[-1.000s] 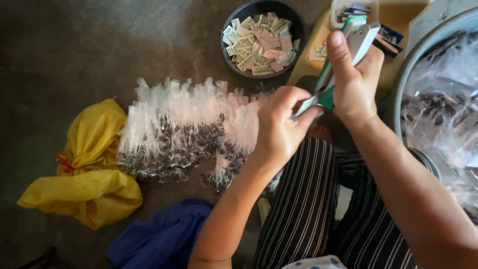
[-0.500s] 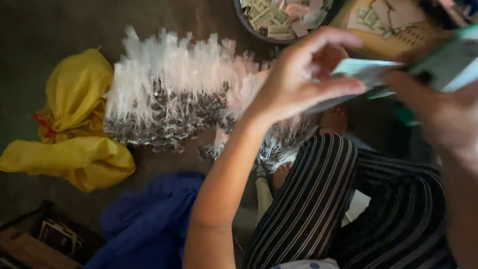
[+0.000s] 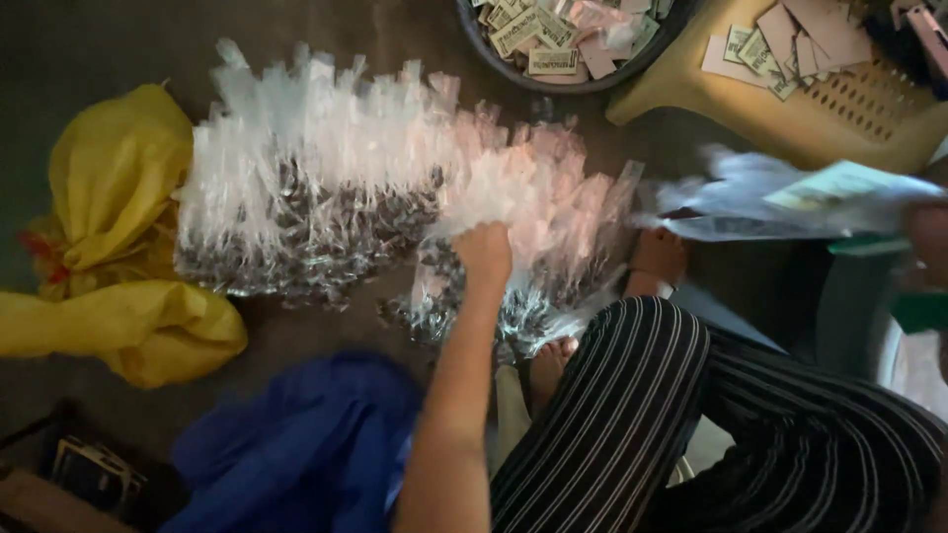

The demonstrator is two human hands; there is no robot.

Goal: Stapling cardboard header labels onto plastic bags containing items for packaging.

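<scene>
Left hand point(image 3: 483, 252), forearm stretched straight forward from the lap, closes on a clear packet in the heap of filled plastic packets point(image 3: 326, 197) lying on the floor. Right hand point(image 3: 928, 247) (blurred at the frame's edge) grips a clear bag with a paper label point(image 3: 790, 197), held above the striped knee.

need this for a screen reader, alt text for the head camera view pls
Seen from above, a seated person's left hand reaches into a pile of small clear packets on the floor. The right hand, blurred at the frame edge, holds another clear packet; a yellow bag lies left.
</scene>
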